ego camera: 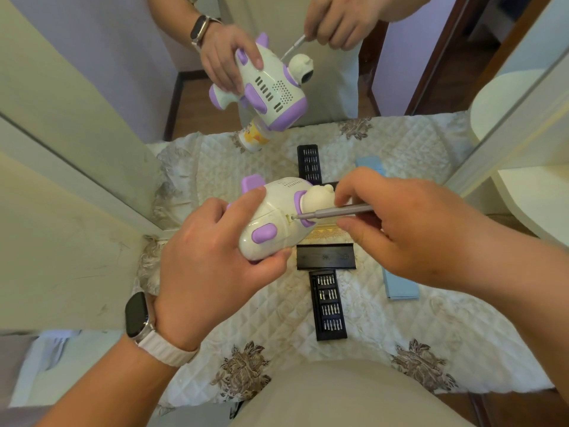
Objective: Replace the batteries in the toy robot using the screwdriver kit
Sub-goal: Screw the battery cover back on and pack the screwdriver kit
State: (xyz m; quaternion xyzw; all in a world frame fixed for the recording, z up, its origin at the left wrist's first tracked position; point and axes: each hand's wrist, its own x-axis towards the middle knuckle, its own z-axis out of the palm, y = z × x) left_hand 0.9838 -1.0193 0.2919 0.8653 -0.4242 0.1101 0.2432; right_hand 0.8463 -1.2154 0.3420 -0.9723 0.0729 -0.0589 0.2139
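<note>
On the quilted cloth (277,328), the open bit tray (329,306) lies at 6 o'clock from centre, with the black kit sleeve (325,257) just beyond it. Above them the left hand (209,266) curls round the toy robot (271,223), gripping its white body near centre. From 3 o'clock the right hand (409,232) pinches the screwdriver (332,211), whose tip touches the toy beside its purple collar. At 12 o'clock, a mirror (400,72) reflects both.

the toy robot (271,223) sits in the left hand (209,272), left of the right hand (409,229), whose screwdriver (335,211) reaches leftward to touch it. below the right hand's fingers the kit cover (325,256) lies on the quilted cloth (415,334). the bit tray (328,305) lies just nearer the person, with a flat sheet (400,288) to its right. a mirror (400,134) stands beyond both hands.
</note>
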